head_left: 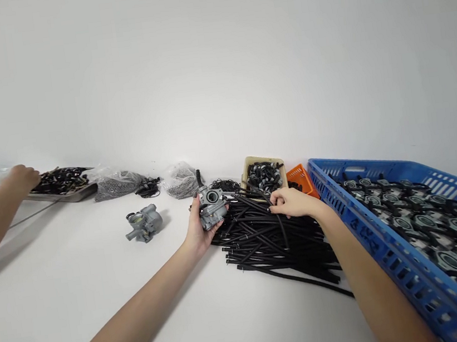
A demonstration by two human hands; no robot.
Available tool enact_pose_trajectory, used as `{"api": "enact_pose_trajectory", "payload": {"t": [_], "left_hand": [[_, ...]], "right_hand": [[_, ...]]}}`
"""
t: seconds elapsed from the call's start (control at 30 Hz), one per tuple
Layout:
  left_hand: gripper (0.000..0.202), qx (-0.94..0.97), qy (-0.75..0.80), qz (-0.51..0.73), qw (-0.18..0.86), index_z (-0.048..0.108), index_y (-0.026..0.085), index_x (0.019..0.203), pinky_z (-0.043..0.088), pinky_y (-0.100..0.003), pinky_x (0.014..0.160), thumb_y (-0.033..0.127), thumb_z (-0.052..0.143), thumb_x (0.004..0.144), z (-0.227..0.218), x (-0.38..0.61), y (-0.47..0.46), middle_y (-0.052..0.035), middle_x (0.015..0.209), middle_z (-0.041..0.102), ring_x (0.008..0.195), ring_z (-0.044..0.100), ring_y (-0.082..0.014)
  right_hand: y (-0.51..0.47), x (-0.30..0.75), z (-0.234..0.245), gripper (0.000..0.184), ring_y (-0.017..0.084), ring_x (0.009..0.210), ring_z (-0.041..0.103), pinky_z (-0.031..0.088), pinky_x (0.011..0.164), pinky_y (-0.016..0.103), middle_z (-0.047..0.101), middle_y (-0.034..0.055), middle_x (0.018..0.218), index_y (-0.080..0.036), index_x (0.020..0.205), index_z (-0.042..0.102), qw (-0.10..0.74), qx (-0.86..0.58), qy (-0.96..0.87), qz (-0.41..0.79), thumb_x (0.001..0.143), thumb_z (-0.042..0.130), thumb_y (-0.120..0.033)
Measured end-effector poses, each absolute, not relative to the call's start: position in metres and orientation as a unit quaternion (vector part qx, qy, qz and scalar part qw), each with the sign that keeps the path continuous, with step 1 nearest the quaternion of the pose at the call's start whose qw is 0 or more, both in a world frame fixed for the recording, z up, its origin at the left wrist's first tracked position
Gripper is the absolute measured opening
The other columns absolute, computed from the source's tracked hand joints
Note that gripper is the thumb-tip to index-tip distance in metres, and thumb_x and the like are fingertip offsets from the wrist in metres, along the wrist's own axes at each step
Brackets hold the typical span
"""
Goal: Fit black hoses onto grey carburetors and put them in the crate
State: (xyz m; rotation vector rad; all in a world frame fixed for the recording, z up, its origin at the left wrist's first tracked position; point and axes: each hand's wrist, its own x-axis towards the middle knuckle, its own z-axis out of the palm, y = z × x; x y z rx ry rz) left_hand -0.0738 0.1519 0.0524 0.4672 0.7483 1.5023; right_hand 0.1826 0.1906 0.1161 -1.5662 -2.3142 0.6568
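At the white desk (235,321), grasping a carburetor (213,213) in left hand (196,230), pinching a black hose (284,234) in right hand (294,201), likely mid-pick, needing a clear lift.

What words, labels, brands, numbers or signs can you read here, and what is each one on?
No text can be read here.
Blue crate: dark marks on its long side, perhaps handwriting, too blurred to read.
Gray metal part in the left hand: no lettering can be made out.
Black hoses: no lettering can be made out.
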Motion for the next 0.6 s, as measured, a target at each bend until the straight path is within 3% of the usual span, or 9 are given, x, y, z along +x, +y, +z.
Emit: {"api": "enact_pose_trajectory", "payload": {"t": [0.07, 0.2, 0.27, 0.37, 0.6], "left_hand": [[0.042, 0.209, 0.325, 0.658, 0.646, 0.063, 0.014, 0.116, 0.058, -0.021, 0.046, 0.049, 0.046, 0.102, 0.052, -0.074, 0.152, -0.0106, 0.094, 0.078, 0.076, 0.078, -0.0215], [0.038, 0.224, 0.316, 0.664, 0.640, 0.064, 0.015, 0.114, 0.058, -0.022, 0.046, 0.046, 0.047, 0.101, 0.052, -0.073, 0.151, -0.0103, 0.090, 0.078, 0.074, 0.077, -0.0214], [0.036, 0.233, 0.311, 0.668, 0.635, 0.064, 0.015, 0.113, 0.059, -0.023, 0.047, 0.045, 0.048, 0.101, 0.053, -0.072, 0.150, -0.0101, 0.088, 0.078, 0.073, 0.077, -0.0213], [0.036, 0.247, 0.306, 0.672, 0.628, 0.063, 0.015, 0.110, 0.058, -0.023, 0.047, 0.046, 0.050, 0.099, 0.053, -0.070, 0.150, -0.0104, 0.087, 0.077, 0.071, 0.076, -0.0207], [0.046, 0.277, 0.307, 0.713, 0.567, 0.061, 0.018, 0.110, 0.056, -0.024, 0.049, 0.052, 0.073, 0.081, 0.049, -0.070, 0.152, -0.0059, 0.087, 0.074, 0.071, 0.073, -0.0206]], "right_hand": [[0.189, 0.180, 0.120, 0.014, 0.013, 0.044, 0.056, 0.042, 0.054, 0.025, 0.058, -0.0054, 0.046, -0.021, 0.071, 0.055, 0.177, -0.532, -0.788, 0.255, 0.082, 0.064, -0.022], [0.182, 0.169, 0.132, 0.017, 0.011, 0.041, 0.054, 0.039, 0.043, 0.021, 0.059, -0.0068, 0.050, -0.023, 0.080, 0.050, 0.459, -0.494, -0.671, 0.309, 0.083, 0.064, -0.031], [0.176, 0.160, 0.136, 0.022, 0.010, 0.041, 0.055, 0.040, 0.041, 0.020, 0.062, -0.0068, 0.053, -0.024, 0.082, 0.048, 0.548, -0.434, -0.629, 0.341, 0.080, 0.067, -0.033], [0.165, 0.144, 0.136, 0.027, 0.010, 0.041, 0.056, 0.041, 0.041, 0.019, 0.064, -0.0064, 0.054, -0.024, 0.081, 0.046, 0.562, -0.356, -0.628, 0.404, 0.079, 0.070, -0.036], [0.147, 0.122, 0.131, 0.020, 0.008, 0.036, 0.049, 0.037, 0.038, 0.017, 0.061, -0.0085, 0.048, -0.024, 0.082, 0.046, 0.493, -0.309, -0.647, 0.492, 0.078, 0.064, -0.030]]}}
